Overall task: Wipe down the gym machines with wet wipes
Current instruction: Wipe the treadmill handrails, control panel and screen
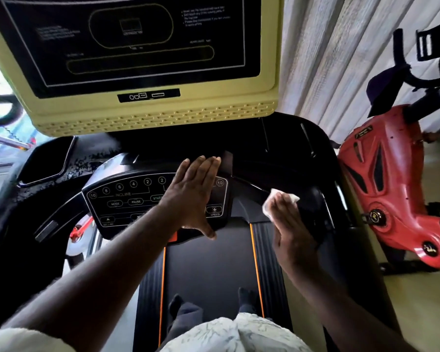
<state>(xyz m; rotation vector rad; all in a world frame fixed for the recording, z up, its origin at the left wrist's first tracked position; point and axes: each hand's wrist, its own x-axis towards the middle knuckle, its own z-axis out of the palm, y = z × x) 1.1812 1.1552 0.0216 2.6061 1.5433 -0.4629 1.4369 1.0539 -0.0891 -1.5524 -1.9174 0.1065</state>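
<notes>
I stand on a black treadmill, its belt (208, 265) edged with orange stripes. My left hand (193, 194) lies flat with straight fingers on the button panel (127, 199), covering its right half. My right hand (290, 224) presses a white wet wipe (281, 199) against the black right handrail (315, 207) of the treadmill. The wipe is bunched under the fingers, with its edges showing above them.
A cream-framed dark screen (137, 47) rises above the panel. A cup holder recess (46, 161) sits at the left of the console. A red exercise bike (391, 186) stands close on the right, before a pale curtain (328, 59). My feet (214, 306) are on the belt.
</notes>
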